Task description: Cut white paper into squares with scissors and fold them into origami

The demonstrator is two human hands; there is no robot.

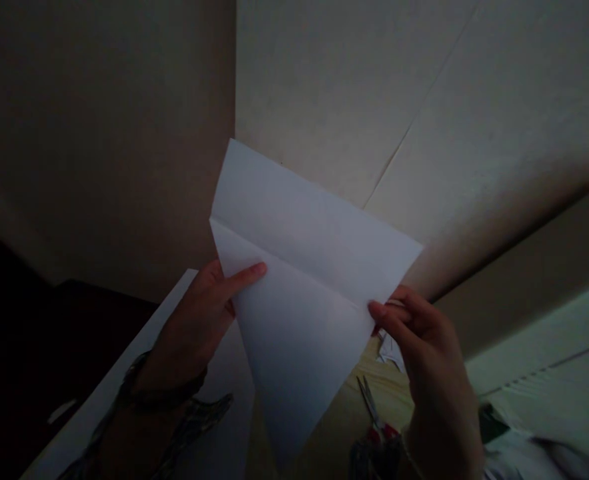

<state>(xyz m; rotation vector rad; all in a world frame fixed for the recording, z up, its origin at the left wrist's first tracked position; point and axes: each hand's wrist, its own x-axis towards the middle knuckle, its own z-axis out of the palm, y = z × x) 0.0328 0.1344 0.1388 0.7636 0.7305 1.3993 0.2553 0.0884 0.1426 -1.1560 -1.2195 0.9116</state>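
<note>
A white sheet of paper point(294, 287) is held up in front of me, with a crease running across its upper part and its sides narrowing to a point at the bottom. My left hand point(209, 300) grips its left edge, thumb lying on the front and the other fingers mostly hidden behind. At the right edge, near the end of the crease, my right hand point(414, 327) pinches the paper between thumb and fingers. Below the sheet, scissors point(373, 407) with red on the handles lie on the wooden table, blades slightly apart.
Another large white sheet point(224, 400) lies under my left arm. Small white paper scraps point(390, 352) rest on the wooden tabletop point(337, 427) behind the scissors. A pale wall point(334, 87) rises behind the table. Blurred items point(519, 447) sit at the lower right.
</note>
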